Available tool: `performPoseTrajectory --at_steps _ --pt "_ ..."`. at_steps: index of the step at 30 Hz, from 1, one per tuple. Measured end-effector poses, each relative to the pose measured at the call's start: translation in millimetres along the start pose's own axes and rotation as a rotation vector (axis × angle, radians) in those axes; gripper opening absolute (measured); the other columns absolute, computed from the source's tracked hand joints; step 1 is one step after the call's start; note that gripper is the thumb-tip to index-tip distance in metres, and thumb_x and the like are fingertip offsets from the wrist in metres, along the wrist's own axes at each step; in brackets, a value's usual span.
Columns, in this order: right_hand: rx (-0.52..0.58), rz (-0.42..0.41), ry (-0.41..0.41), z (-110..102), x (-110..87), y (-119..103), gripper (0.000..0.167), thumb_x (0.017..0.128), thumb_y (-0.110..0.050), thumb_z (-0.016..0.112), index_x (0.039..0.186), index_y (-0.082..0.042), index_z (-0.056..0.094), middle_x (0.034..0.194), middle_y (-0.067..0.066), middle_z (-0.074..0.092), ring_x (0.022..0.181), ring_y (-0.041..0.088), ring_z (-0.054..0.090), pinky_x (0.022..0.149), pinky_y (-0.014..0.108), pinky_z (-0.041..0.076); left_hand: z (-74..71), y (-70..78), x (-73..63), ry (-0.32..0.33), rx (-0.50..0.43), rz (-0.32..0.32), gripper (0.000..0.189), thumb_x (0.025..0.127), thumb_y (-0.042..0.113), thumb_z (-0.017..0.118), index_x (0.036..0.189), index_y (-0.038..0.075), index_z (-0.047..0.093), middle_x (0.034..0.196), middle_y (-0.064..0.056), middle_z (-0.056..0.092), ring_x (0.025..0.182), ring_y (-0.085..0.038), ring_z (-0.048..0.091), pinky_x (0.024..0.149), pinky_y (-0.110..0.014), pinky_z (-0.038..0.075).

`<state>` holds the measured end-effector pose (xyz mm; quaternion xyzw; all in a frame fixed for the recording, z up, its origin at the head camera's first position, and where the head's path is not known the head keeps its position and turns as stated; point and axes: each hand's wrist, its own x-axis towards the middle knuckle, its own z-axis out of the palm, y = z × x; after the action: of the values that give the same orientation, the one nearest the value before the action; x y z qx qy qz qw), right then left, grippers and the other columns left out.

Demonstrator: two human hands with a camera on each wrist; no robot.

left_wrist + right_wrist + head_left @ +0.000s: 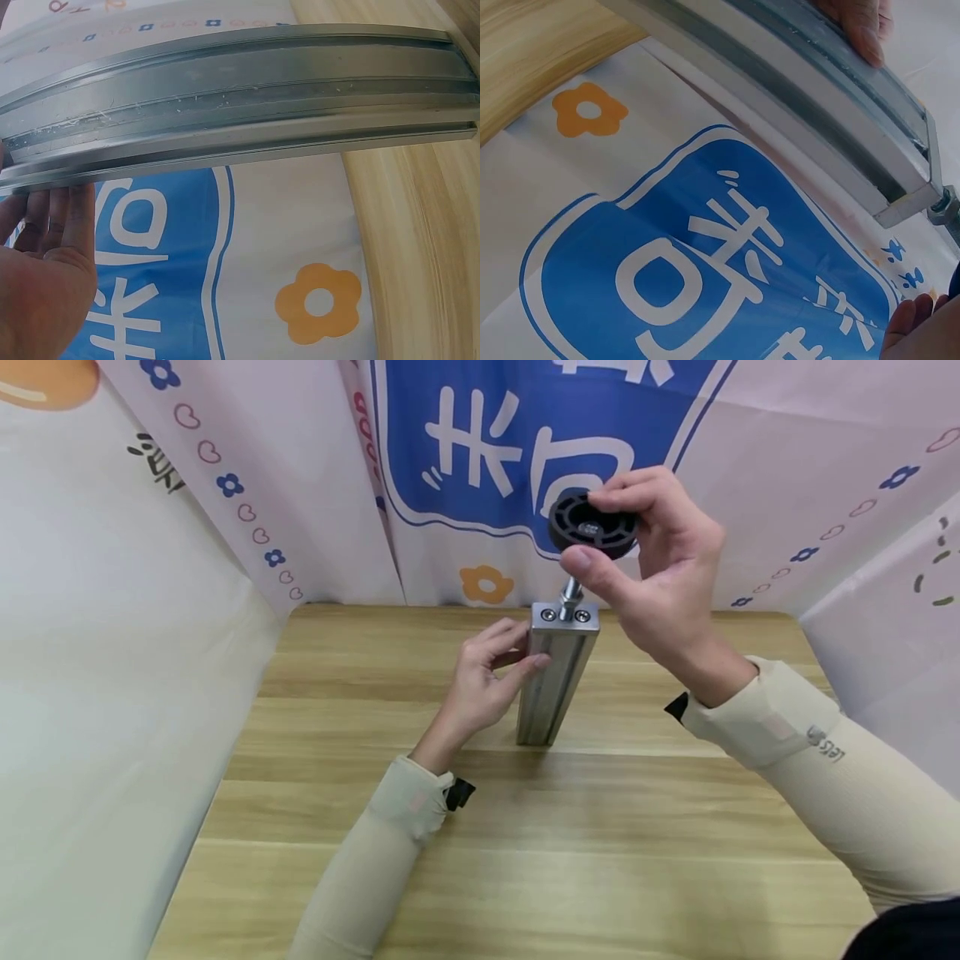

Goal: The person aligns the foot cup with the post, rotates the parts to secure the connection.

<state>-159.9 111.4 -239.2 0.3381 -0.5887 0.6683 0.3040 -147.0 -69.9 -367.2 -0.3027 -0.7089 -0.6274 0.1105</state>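
An aluminium profile [551, 693] stands upright on the wooden table, with long grooves along its sides. Its top is capped by a metal end plate [566, 627] with two screws. From the plate rises a threaded stud with a nut [570, 597], topped by a black round levelling foot [617, 542]. My left hand [483, 681] grips the profile near the top, thumb on the front face and fingers around the left side. Thumb and fingers of my right hand [671, 568] hold the foot's rim from the right. In the right wrist view the foot is mostly cut off.
The wooden table [337, 777] spreads around the profile's base. Close behind hangs a printed cloth [450, 552] with a blue panel and an orange flower. White cloth walls [112, 693] flank the table on both sides.
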Motion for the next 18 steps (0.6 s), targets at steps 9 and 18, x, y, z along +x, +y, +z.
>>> performPoseTrajectory --at_steps 9,18 --pt "0.038 -0.026 -0.064 -3.6 -0.5 -6.6 0.033 0.088 -0.008 0.056 0.109 0.012 0.071 0.124 0.014 0.074 0.12 0.031 0.067 0.104 0.032 0.059 -0.9 -1.2 -0.9 0.004 -0.005 -0.002 0.038 0.097 0.0 0.072 0.133 -0.006 0.068 0.114 -0.022 0.07 0.098 -0.03 0.073 0.094 -0.034 0.066" --pt "0.069 -0.022 -0.042 -5.0 -0.2 -7.9 0.029 0.086 -0.003 0.059 0.107 0.009 0.073 0.119 0.015 0.077 0.12 0.03 0.07 0.102 0.033 0.06 1.1 0.0 -0.5 -0.002 0.007 -0.01 0.037 0.096 -0.001 0.071 0.133 -0.007 0.067 0.113 -0.021 0.071 0.098 -0.031 0.073 0.093 -0.033 0.066"
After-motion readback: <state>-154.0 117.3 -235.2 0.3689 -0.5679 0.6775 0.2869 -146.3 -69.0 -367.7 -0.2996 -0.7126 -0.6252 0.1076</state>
